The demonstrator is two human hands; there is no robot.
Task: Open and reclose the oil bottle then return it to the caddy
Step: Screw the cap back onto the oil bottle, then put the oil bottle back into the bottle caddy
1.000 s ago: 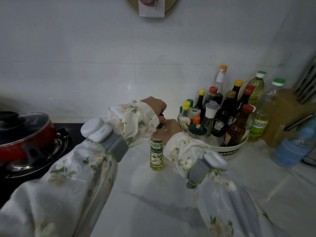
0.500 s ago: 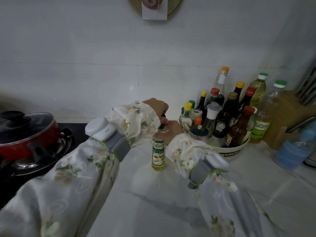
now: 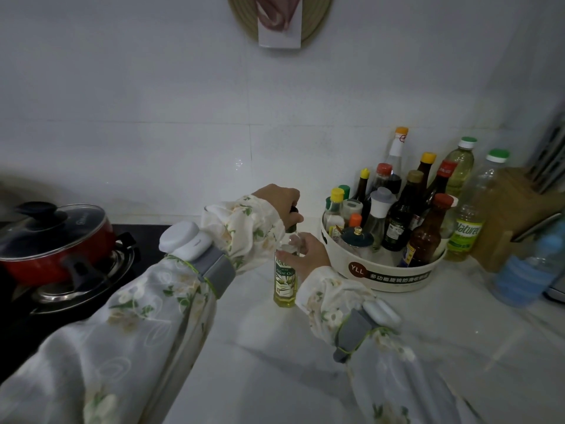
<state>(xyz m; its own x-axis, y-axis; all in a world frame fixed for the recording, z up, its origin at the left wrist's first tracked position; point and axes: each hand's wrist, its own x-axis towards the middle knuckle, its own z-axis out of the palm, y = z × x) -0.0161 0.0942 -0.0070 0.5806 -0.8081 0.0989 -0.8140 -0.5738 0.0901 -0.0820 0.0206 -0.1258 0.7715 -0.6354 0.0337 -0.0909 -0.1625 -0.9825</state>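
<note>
1. In the head view, the oil bottle (image 3: 285, 281) stands upright on the white marble counter (image 3: 458, 347), just beside the caddy (image 3: 388, 272) on its left and outside it. Its green and white label reads "Olive Oil"; the brand word above is half hidden by fingers.
2. The left hand (image 3: 279, 198) is closed over the dark cap (image 3: 294, 209) at the top of the bottle, with the fingers curled around it.
3. The right hand (image 3: 308, 250) is wrapped around the neck and shoulder of the bottle, and its fingers press on the upper label.
4. The caddy is a round cream tub full of sauce bottles. On its wall there is a red circle with "YLL" and a dark band with Chinese characters, too small to read surely.
5. Behind the caddy stands a big oil bottle (image 3: 466, 228) with a green and yellow label that reads "Naturel".
6. At the left, a red pot (image 3: 58, 246) with a glass lid sits on the gas stove.
7. Both wrists carry a white device on a grey strap over flowered sleeves.
</note>
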